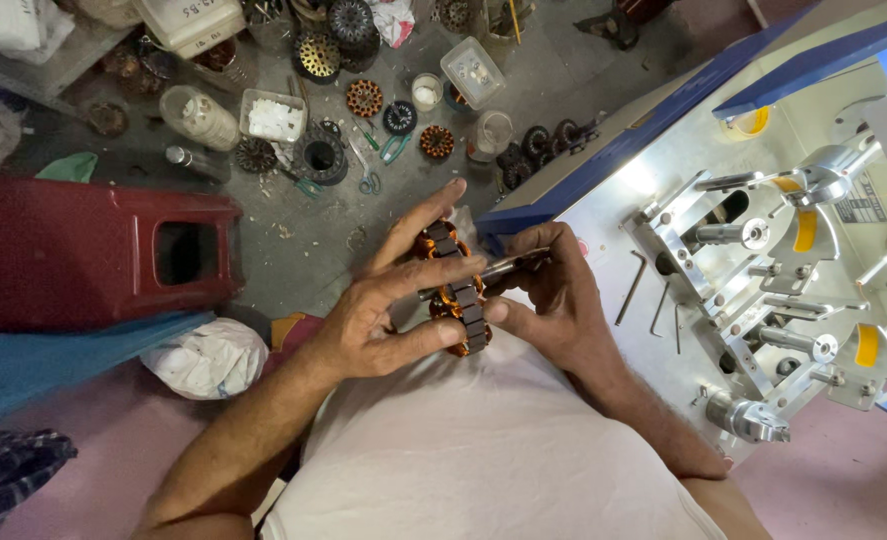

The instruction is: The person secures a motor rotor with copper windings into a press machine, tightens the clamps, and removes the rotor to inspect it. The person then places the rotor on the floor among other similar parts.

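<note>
Stator core of dark laminated steel with copper windings [455,290] sits at frame centre, pinched by the curled left hand [383,310]. Right hand [548,300] closes on a slim metal rod [508,265]. Judged heavy and rigid, windings delicate; grip the steel rim. White lidded tubs [273,118] lie upper left; grey label plate [861,208] far right.

A grey concrete floor [313,240] fills the upper part of the view, littered with wound motor cores [365,97], plastic tubs [272,115], jars [199,116] and scissors [368,180]. To the left stands a dark red plastic stool [83,255] (a square hole in its top), with a crumpled white bag [208,355] near its foot. On the right a blue-edged metal machine [763,260] catches bright light on its steel fittings. The floor nearest the camera looks pinkish [103,440].
</note>
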